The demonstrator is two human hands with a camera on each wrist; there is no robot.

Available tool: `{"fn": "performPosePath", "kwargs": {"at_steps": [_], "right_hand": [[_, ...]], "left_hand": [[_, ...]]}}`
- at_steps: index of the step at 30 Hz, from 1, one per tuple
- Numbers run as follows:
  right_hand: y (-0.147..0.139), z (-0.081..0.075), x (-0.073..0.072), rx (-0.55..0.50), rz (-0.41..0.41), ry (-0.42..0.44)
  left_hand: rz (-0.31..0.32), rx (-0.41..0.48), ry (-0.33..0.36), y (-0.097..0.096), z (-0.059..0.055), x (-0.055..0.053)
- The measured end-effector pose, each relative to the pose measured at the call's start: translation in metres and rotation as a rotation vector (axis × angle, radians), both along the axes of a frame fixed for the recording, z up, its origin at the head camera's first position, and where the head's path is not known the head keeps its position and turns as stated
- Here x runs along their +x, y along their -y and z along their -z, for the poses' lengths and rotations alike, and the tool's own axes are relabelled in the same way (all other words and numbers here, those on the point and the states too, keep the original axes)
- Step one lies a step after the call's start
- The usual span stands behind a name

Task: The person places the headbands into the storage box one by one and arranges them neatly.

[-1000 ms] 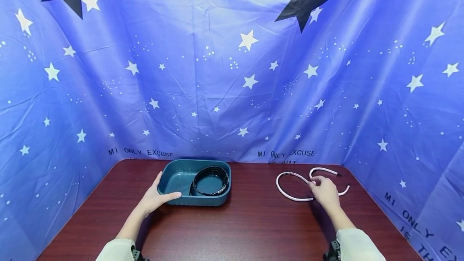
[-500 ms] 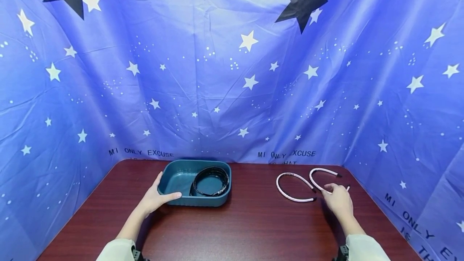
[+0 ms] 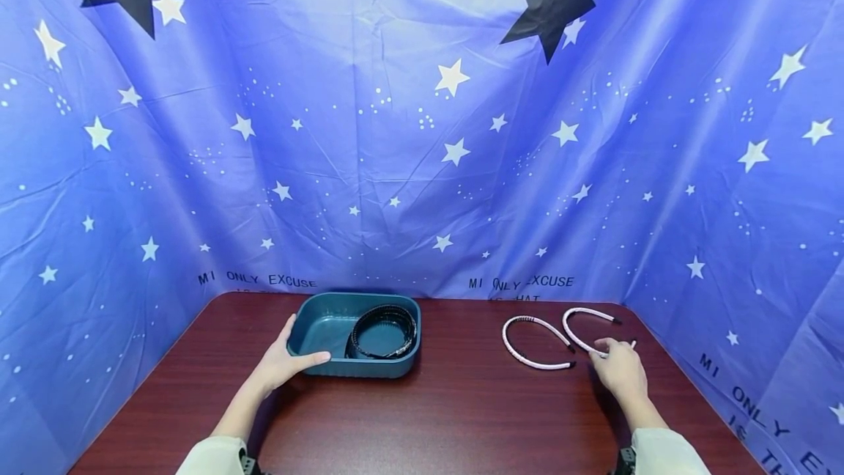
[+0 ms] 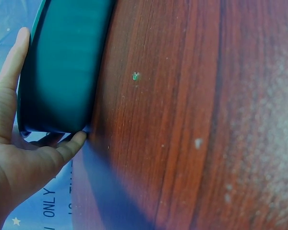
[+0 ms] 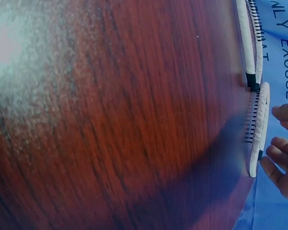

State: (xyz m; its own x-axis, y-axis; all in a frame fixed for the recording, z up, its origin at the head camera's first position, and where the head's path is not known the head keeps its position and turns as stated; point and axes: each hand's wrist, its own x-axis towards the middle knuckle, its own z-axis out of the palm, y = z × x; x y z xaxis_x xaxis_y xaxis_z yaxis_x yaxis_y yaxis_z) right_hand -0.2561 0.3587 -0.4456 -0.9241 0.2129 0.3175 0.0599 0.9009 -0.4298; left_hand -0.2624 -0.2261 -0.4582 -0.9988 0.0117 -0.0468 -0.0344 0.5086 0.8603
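Observation:
My left hand [image 3: 280,365] grips the near left corner of a dark teal plastic box [image 3: 369,367], thumb along the near rim and fingers against its left side. Inside the box, a loop of black toothed bands [image 3: 356,336] lies at the right end. Two pale pink headbands with dark tips rest on the table at the right. My right hand [image 3: 620,372] hovers over the near arm of the right headband [image 3: 568,325], fingers loosely bent with a gap between thumb and fingertips. The left headband [image 3: 506,343] lies just left of that hand. Comb teeth show on the right headband [image 5: 261,120].
The dark red wood-grain table [image 3: 448,416] runs back to a blue star-print cloth [image 3: 395,130] that closes off the rear and both sides. Bare tabletop separates the box from the headbands.
My right hand has moved right, from the left headband's tips to the right headband. The left headband's dark tips are now uncovered. My left hand and the box stay put.

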Motion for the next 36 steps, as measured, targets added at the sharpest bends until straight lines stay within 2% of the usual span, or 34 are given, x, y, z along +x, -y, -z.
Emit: {"fn": "performPosePath", "kwargs": {"at_steps": [9,36], "right_hand": [[-0.003,0.004,-0.002,0.039,0.001,0.060],[-0.005,0.010,-0.010,0.062,0.005,0.092]], "left_hand": [[-0.002,-0.008,0.002,0.001,0.000,0.000],[-0.004,-0.008,0.007,0.001,0.000,-0.001]]}}
